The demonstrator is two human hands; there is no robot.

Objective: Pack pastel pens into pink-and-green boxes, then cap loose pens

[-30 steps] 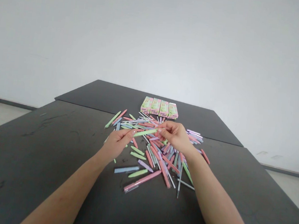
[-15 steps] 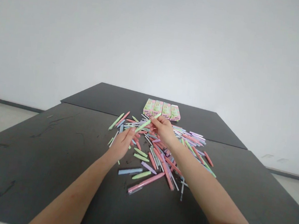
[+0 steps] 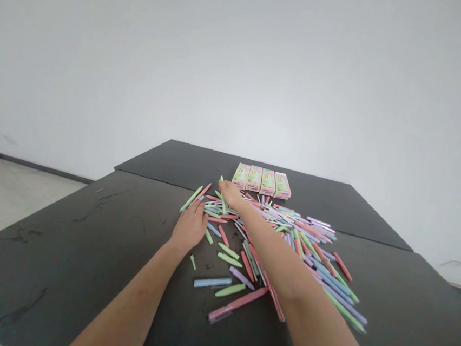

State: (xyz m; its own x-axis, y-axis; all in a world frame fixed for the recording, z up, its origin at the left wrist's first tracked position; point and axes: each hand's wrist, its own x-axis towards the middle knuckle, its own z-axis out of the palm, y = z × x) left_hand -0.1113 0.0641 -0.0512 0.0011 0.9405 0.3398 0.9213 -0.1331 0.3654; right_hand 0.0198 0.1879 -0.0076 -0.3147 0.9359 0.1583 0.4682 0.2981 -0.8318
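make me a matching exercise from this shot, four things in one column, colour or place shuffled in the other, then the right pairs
Column one
1. pen at the right grip
2. small cartons
3. frontmost clear-clipped pen
4. tabletop

Column two
a. pink
b. black
c. light green
d. side by side in a row

Pairs: 1-c, 2-d, 3-a, 4-b

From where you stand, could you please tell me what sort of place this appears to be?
It looks like a plain workroom, though little of it shows: a dark table before a bare pale wall, with loose pen parts scattered on it and small boxes in a row.
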